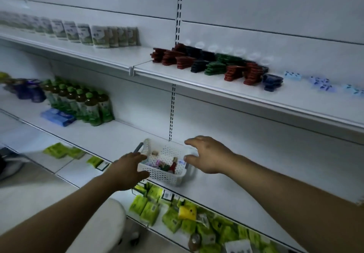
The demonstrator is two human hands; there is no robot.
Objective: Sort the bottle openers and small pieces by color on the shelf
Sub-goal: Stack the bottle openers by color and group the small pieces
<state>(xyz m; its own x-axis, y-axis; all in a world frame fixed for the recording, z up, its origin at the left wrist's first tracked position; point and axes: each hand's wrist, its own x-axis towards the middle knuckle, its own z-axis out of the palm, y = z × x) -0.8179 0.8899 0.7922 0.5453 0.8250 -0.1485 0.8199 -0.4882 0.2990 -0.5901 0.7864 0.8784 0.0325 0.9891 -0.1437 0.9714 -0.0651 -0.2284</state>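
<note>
A white perforated basket stands on the middle shelf with small red, green and pink pieces inside. My left hand grips its left end, fingers over the rim and thumb on the front wall. My right hand hovers at the basket's right end, fingers spread, thumb close to the rim. On the upper shelf stand stacks of red bottle openers, dark blue bottle openers and green bottle openers, mixed together. Pale blue small pieces lie to their right.
A grey stick-like thing rises beside the basket's left end. Green-capped bottles and a blue pack stand to the left. Cartons line the upper shelf's left. Green packets fill the lower shelf. A white stool stands below my left arm.
</note>
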